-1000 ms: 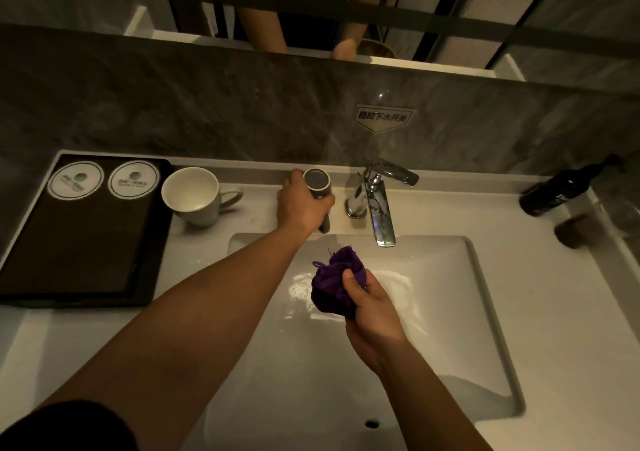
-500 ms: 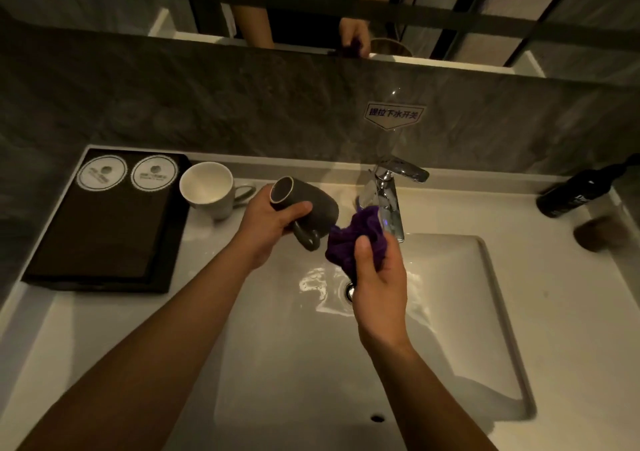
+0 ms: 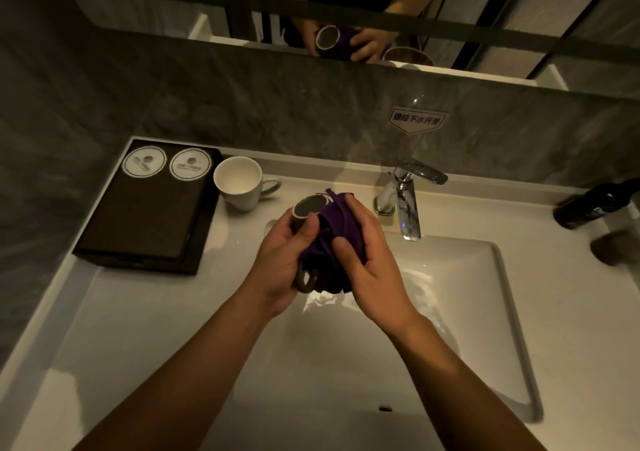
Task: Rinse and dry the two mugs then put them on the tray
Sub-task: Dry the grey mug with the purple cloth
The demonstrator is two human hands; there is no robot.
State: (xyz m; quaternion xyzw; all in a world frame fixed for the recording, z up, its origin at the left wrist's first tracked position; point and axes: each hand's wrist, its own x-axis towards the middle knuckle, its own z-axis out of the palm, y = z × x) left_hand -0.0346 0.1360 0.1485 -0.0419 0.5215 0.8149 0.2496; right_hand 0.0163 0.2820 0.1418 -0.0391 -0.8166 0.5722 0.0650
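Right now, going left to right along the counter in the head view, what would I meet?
Tray → white mug → dark mug → tap → black bottle.

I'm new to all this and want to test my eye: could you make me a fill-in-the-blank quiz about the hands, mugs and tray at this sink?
1. The left hand holds the dark mug, and the right hand presses a ____ cloth round it.
2. The black tray carries ____ round coasters.
3. The other mug, upright on the counter beside the tray, is ____ in colour.

Missing words: purple; two; white.
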